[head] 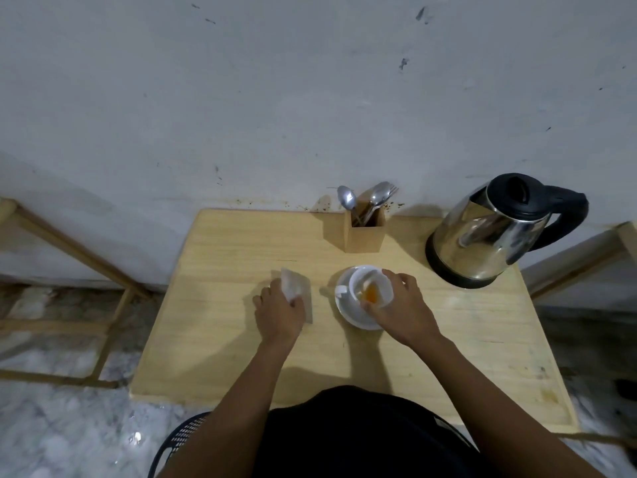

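- Two hands are over one table (224, 270).
- The left hand (279, 307) holds one white packet (295, 284) — its fingers curl round the near end. The packet is just left of the cup, low over the table.
- The right hand (405, 305) grips one white cup (358, 284) by the rim, thumb on the near side and fingers on the far side. The cup leans and sits on one white saucer (346, 313), in the middle of the table.
- A little orange-brown drink (371, 294) lies in the bottom of the cup.
- Behind the cup stands one wooden holder (364, 236) with two spoons (346, 198) and one fork (393, 191).
- One shiny kettle (489, 236) with a black lid stands at the far right corner.
- Hard to see: the packet is blurry, and the left hand covers part of it.
- The cup and the right hand hide much of the saucer.
- The spoon and fork handles are down inside the holder. Only the fork's tips show — small and faint.
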Demonstrator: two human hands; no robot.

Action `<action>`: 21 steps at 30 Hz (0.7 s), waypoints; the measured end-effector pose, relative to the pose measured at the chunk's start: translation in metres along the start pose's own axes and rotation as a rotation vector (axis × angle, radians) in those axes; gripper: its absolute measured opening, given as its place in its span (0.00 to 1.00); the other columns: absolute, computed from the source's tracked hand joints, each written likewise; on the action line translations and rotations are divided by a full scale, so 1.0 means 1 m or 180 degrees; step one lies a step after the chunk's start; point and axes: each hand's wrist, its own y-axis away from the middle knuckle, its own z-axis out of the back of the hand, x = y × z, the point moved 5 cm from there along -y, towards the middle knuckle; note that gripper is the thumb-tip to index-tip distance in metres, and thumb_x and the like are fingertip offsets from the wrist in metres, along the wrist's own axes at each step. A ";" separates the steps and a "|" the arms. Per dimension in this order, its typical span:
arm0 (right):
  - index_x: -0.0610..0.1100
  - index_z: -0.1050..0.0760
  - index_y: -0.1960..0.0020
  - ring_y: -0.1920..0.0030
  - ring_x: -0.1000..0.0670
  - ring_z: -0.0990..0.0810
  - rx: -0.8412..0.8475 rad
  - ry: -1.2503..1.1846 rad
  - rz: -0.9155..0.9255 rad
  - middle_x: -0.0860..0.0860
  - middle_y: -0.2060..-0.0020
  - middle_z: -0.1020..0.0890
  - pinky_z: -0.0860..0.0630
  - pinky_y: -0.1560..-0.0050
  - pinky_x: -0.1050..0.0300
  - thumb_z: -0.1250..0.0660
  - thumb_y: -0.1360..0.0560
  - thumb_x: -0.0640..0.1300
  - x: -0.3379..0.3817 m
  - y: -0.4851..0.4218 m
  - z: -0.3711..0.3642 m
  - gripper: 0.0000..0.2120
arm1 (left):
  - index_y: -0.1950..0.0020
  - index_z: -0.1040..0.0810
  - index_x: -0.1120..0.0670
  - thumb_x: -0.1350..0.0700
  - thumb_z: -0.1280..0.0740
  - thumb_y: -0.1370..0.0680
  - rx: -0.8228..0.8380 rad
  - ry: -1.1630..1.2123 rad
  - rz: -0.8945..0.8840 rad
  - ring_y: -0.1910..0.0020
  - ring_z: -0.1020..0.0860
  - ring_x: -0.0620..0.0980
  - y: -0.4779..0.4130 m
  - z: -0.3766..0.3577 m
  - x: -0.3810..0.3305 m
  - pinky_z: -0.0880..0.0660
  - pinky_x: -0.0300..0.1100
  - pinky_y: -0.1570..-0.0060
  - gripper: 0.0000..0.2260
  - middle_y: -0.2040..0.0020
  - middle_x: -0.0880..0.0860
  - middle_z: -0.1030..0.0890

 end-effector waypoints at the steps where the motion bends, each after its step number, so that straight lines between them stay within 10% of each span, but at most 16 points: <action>1: 0.58 0.40 0.28 0.34 0.51 0.32 0.0029 -0.0020 0.0001 0.54 0.33 0.33 0.26 0.49 0.51 0.34 0.35 0.67 -0.001 -0.001 0.000 0.38 | 0.29 0.33 0.55 0.47 0.34 0.26 -0.0225 -0.0471 -0.0236 0.41 0.27 0.62 0.003 -0.001 -0.002 0.26 0.52 0.45 0.27 0.37 0.60 0.27; 11: 0.58 0.37 0.32 0.46 0.49 0.24 0.0127 0.0094 0.0086 0.53 0.38 0.34 0.22 0.51 0.50 0.29 0.37 0.66 0.003 -0.005 0.009 0.37 | 0.33 0.31 0.50 0.45 0.42 0.23 0.0203 -0.1474 -0.1072 0.40 0.31 0.58 0.011 -0.032 -0.002 0.32 0.50 0.44 0.19 0.34 0.57 0.31; 16: 0.55 0.35 0.29 0.41 0.50 0.25 -0.0154 -0.0068 0.0049 0.53 0.36 0.30 0.24 0.46 0.48 0.31 0.32 0.65 -0.004 -0.002 0.022 0.35 | 0.36 0.25 0.52 0.46 0.39 0.22 -0.0089 -0.0773 -0.1204 0.40 0.28 0.58 0.015 -0.022 -0.022 0.31 0.51 0.43 0.18 0.38 0.55 0.25; 21: 0.54 0.22 0.43 0.52 0.57 0.22 -0.1043 -0.0772 -0.0004 0.57 0.47 0.21 0.25 0.54 0.55 0.35 0.23 0.56 -0.019 0.016 0.058 0.12 | 0.35 0.27 0.52 0.46 0.41 0.20 0.0246 0.0601 -0.1181 0.39 0.26 0.53 0.027 -0.024 -0.058 0.29 0.47 0.41 0.17 0.38 0.52 0.24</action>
